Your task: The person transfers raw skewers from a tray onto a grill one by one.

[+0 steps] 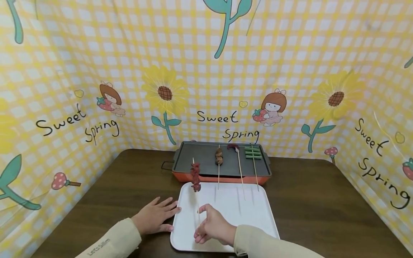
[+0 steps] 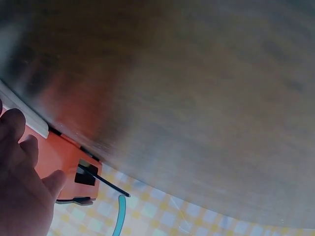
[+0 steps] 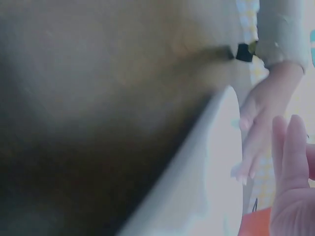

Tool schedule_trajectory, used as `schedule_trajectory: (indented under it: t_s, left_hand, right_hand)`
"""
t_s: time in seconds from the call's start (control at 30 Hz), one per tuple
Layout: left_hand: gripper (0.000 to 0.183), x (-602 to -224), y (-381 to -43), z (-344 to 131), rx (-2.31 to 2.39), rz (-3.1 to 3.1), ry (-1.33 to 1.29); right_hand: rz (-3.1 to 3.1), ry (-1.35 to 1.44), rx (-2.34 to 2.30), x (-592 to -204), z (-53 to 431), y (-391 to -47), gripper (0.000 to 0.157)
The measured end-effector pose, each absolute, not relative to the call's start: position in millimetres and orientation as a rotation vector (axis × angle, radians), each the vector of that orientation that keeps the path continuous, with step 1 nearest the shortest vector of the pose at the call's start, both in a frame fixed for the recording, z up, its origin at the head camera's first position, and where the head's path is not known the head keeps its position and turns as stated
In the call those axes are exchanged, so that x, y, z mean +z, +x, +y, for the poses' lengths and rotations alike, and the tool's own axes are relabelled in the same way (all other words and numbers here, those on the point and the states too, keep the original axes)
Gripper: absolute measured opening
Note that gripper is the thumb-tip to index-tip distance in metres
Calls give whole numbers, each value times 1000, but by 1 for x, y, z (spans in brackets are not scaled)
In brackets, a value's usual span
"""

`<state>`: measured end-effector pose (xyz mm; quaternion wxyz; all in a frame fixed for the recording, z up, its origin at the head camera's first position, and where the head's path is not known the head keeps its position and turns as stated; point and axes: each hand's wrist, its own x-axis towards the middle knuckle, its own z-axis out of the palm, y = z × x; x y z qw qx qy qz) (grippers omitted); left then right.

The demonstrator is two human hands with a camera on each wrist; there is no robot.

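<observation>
My right hand (image 1: 214, 227) pinches the stick of a skewer with dark red meat pieces (image 1: 195, 177), over the left part of a white tray (image 1: 258, 222). The meat end points away from me and overlaps the front left of the grill in the head view. My left hand (image 1: 156, 216) lies with fingers spread at the tray's left edge, its fingertips right at the rim. It shows too in the left wrist view, where the hand (image 2: 24, 182) is partly cut off. In the right wrist view the skewer is out of sight; fingers (image 3: 294, 157) show at the right.
Behind the tray stands an orange grill with a dark plate (image 1: 193, 154). On it lie a brown meat skewer (image 1: 219, 157), a skewer with a dark red piece (image 1: 233, 147) and a green vegetable skewer (image 1: 253, 153), their sticks reaching over the tray. A checked cloth (image 1: 213, 79) surrounds the wooden table (image 1: 309, 200).
</observation>
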<state>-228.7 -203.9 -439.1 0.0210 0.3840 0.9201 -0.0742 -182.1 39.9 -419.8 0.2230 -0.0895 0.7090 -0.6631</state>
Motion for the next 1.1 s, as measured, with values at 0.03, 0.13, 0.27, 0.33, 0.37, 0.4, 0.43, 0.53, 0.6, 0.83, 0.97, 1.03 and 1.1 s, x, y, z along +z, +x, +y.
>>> schedule_trajectory:
  t_s: [0.03,0.13,0.27,0.33,0.37,0.4,0.43,0.53,0.6,0.83,0.97,1.03,1.1]
  left_hand:
    - [65,-439,-228,-204,-237,2856,1189]
    - [65,-438,-228,-205,-248,2861,1183]
    - [66,-435,-227,-204,-247,2862,1179]
    - [67,-434,-228,-204,-252,2860,1176]
    - [67,-434,-228,-203,-257,2859,1173]
    - [67,-434,-228,-203,-263,2857,1170]
    - [67,-434,-228,-203,-270,2855,1166]
    - [67,-438,-229,-204,-283,2854,1172]
    - [66,-440,-228,-204,-291,2856,1179]
    - [68,-440,-226,-204,-282,2848,1176]
    - [67,-439,-226,-205,-290,2859,1161]
    - [67,-439,-226,-205,-286,2864,1163]
    - [67,-440,-226,-204,-279,2862,1169]
  right_hand:
    - [1960,-242,-1833,-418,40,-185,48]
    - [1976,-226,-1841,-414,39,-195,48]
    - [2008,-202,-1855,-409,40,-212,49]
    - [2019,-186,-1868,-407,40,-220,50]
    - [2023,-179,-1878,-406,40,-223,51]
    - [2026,-174,-1884,-406,40,-227,51]
    - [2029,-166,-1893,-405,40,-230,51]
    - [2040,-136,-1891,-401,39,-236,51]
    - [2051,-124,-1881,-399,38,-240,51]
    - [2064,-130,-1859,-391,38,-251,50]
    - [2047,-116,-1870,-384,38,-260,54]
    - [2038,-88,-1874,-382,39,-264,54]
    - [2026,-56,-1886,-379,41,-268,55]
